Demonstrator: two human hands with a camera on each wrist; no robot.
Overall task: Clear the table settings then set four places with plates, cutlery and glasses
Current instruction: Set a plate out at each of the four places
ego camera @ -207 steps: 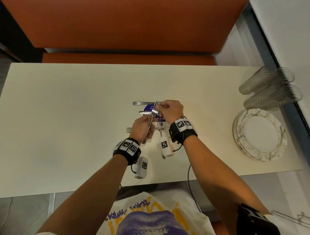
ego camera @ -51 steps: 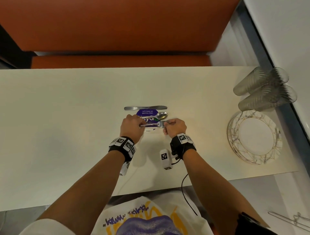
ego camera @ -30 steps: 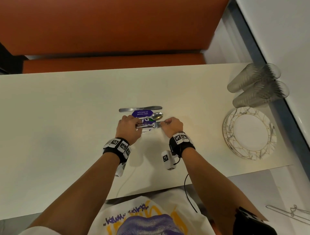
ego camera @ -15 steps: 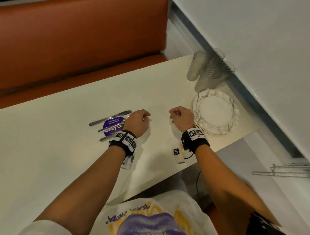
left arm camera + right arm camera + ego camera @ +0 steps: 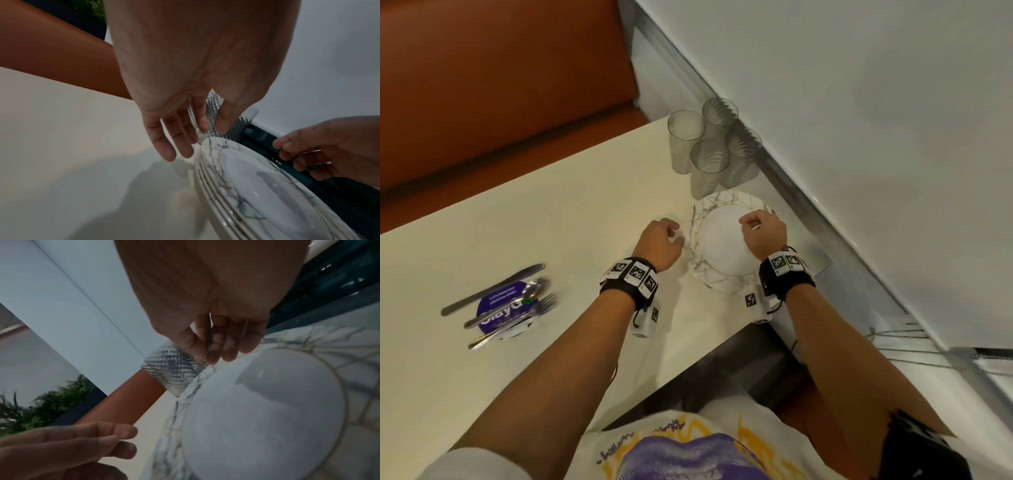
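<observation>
Four or so marbled plates (image 5: 726,274) sat in one stack near the desk's (image 5: 551,212) right edge in the head view, with ribbed clear glasses (image 5: 709,150) clustered just beyond it at about twelve o'clock. The left hand (image 5: 661,241) hovered at the stack's nine o'clock side and the right hand (image 5: 763,233) over its three o'clock side, both loosely curled and grasping nothing. Well apart, at the left hand's nine o'clock, a knife (image 5: 493,289), spoon (image 5: 517,301) and fork (image 5: 517,318) lay across a purple sticker (image 5: 500,308). Its large white lettering was partly covered and seemed to read "ClayG"; the smaller lines above were too small to read.

From the left wrist, the left hand's fingers (image 5: 170,142) hung relaxed just beside the stack's rim (image 5: 207,170), apart from it, with several rims showing one above another. The stack looked stiff, glazed and slippery, heavy if taken whole and liable to chip; the best hold was probably under the top plate's rim at opposite sides.

From the right wrist, the right hand's fingers (image 5: 222,347) were loosely curled above the far rim (image 5: 308,344), holding nothing. A thin line showed between them, but what it was could not be told. One glass (image 5: 174,373) stood just beside the plates, light and easily knocked.
</observation>
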